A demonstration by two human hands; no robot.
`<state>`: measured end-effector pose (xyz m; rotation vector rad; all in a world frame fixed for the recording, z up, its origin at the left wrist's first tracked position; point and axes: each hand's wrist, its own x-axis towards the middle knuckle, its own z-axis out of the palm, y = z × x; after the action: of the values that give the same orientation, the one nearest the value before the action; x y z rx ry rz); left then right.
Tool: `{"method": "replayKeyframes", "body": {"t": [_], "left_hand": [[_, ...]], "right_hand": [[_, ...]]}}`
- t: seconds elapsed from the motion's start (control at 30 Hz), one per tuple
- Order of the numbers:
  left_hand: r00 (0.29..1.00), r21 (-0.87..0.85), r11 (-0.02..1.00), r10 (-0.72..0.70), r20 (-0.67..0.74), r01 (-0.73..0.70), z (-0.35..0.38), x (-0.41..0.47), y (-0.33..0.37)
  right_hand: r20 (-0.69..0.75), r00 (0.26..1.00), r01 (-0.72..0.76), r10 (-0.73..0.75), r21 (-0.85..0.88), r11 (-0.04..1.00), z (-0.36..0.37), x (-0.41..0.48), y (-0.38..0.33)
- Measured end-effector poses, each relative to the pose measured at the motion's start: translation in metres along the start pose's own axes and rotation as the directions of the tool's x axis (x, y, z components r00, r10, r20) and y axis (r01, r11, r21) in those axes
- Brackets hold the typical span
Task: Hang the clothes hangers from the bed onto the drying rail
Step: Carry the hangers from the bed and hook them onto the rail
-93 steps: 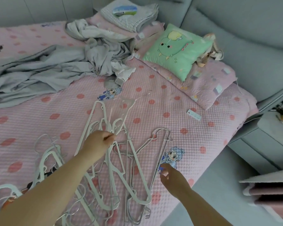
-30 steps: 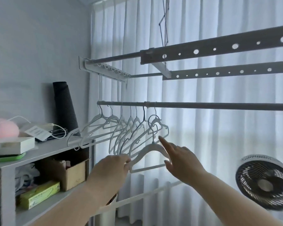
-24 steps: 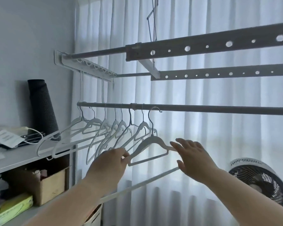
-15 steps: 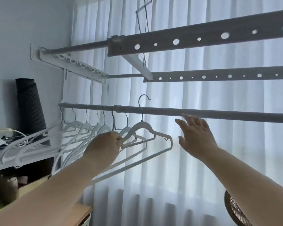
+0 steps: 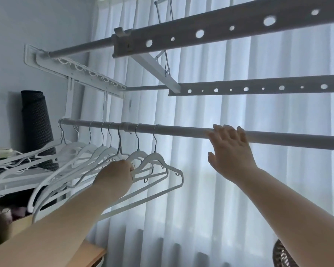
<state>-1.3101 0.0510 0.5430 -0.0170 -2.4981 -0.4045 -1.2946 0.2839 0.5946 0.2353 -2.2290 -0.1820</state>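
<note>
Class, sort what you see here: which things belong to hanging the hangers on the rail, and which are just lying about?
Job in hand: drying rail; white hangers hooked on it; left hand gripping one; right hand, fingers touching the rail.

Lying about: dark rolled mat; fan; curtain; perforated upper bars.

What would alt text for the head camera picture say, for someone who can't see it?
A person's left hand grips one of the white hangers hooked on a rail, while the right hand, fingers straight, is up at the rail further right. Pale curtains hang behind, with perforated bars above.
</note>
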Motion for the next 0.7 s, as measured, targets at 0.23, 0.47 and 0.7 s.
{"method": "replayKeyframes", "body": {"t": [0.23, 0.47, 0.7], "left_hand": [[0.999, -0.025, 0.999, 0.033, -0.005, -0.034, -0.004, -0.002, 0.000], [0.999, -0.089, 0.996, 0.030, 0.019, -0.028, -0.016, -0.025, -0.001], [0.986, -0.267, 0.963, -0.025, -0.168, -0.021, -0.024, -0.085, -0.037]], "right_hand": [[0.016, 1.000, -0.014, 0.013, 0.016, 1.000, -0.001, 0.001, -0.008], [-0.015, 0.999, 0.033, -0.032, 0.048, 0.998, 0.000, -0.006, -0.014], [-0.378, 0.884, 0.364, -0.275, 0.189, 0.912, 0.021, -0.005, -0.075]]}}
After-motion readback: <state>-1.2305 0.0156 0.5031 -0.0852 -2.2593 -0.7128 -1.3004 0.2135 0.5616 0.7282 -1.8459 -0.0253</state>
